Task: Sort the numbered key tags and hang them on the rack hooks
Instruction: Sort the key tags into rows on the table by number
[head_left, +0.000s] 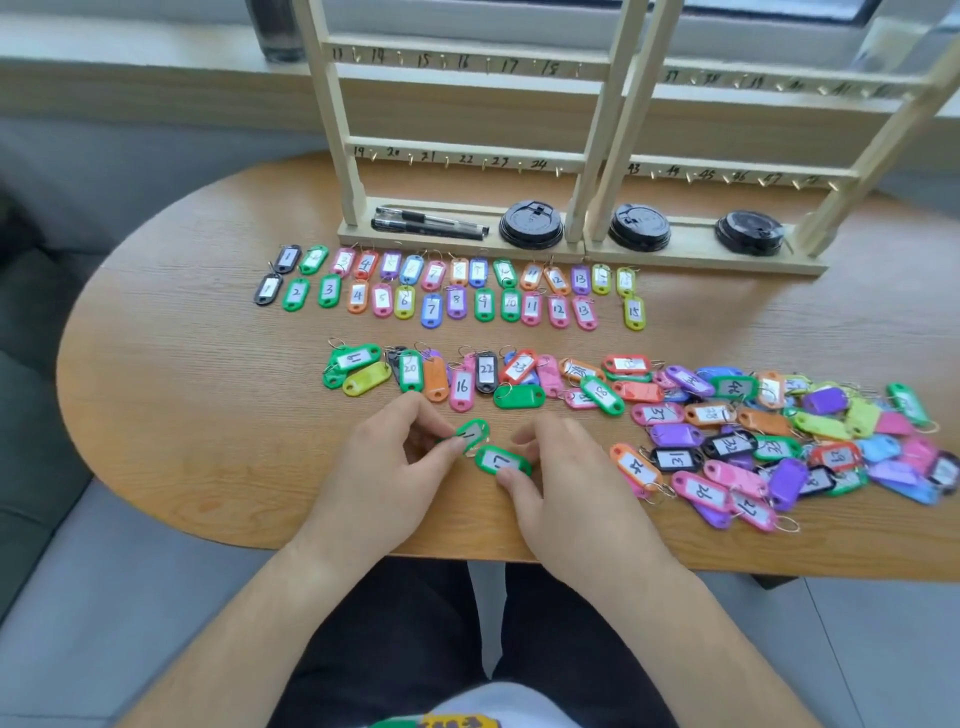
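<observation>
Your left hand (395, 457) hovers over the near edge of the wooden desk (208, 364). Its grip is pinched, thumb and forefinger, on a tilted green tag (471, 434); only a stroke like "1" reads on its white label. Just beside it, your right hand (566, 483) curls its grip round the green tag marked "17" (501, 461), thumb on the near end. I cannot tell whether the two tags touch.

Behind your hands lies a loose line of tags (462, 384) on the desk, some overlapping, with "20", "16", "22", "23" and "18" legible. To your right it runs into a heaped pile of tags (779, 431), several face down; "37", "31", "26" and "27" can be read there.

Farther back, two sorted rows of tags (457, 299) lie flat just in front of the racks. The nearer row reads 1 to 13, then a gap, then 15.

The left wooden rack (467, 156) has hooks labelled 14 to 18 on one rail and 19 to 24 on the lower one. The right wooden rack (727, 176) shows 43 to 47; its upper numbers are blurred. In the rack bases lie two black pens (428, 223) and three black cup lids (531, 224).
</observation>
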